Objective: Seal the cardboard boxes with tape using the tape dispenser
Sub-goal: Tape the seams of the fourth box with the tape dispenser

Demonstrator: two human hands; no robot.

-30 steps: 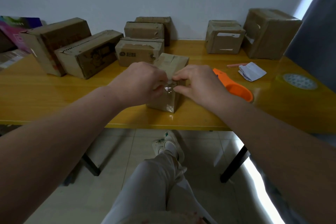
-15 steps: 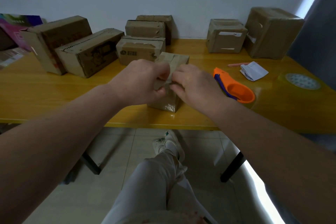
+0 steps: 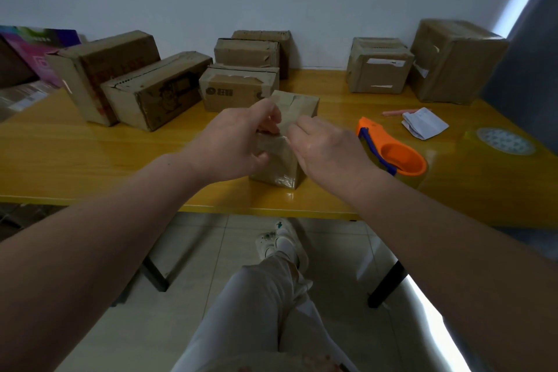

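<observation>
A small cardboard box (image 3: 283, 166) stands near the front edge of the yellow table (image 3: 90, 160), with clear tape glinting on its near face. Both hands meet over its top near edge. My left hand (image 3: 235, 142) has curled fingers, and its thumb and forefinger pinch a strip of clear tape (image 3: 284, 136) there. My right hand (image 3: 327, 151) pinches the same strip from the right, its fingertips hidden behind the knuckles. The orange tape dispenser (image 3: 392, 154) lies on the table just right of my right hand, untouched.
Several more cardboard boxes (image 3: 157, 90) line the back of the table by the wall. A roll of clear tape (image 3: 504, 142), a folded paper (image 3: 424, 123) and a pink stick (image 3: 398, 112) lie at the right. My crossed legs (image 3: 271, 296) are below the table edge.
Both hands have stayed at the box's top edge, working the tape. They have parted slightly and the left thumb and forefinger have lifted. The dispenser has not moved.
</observation>
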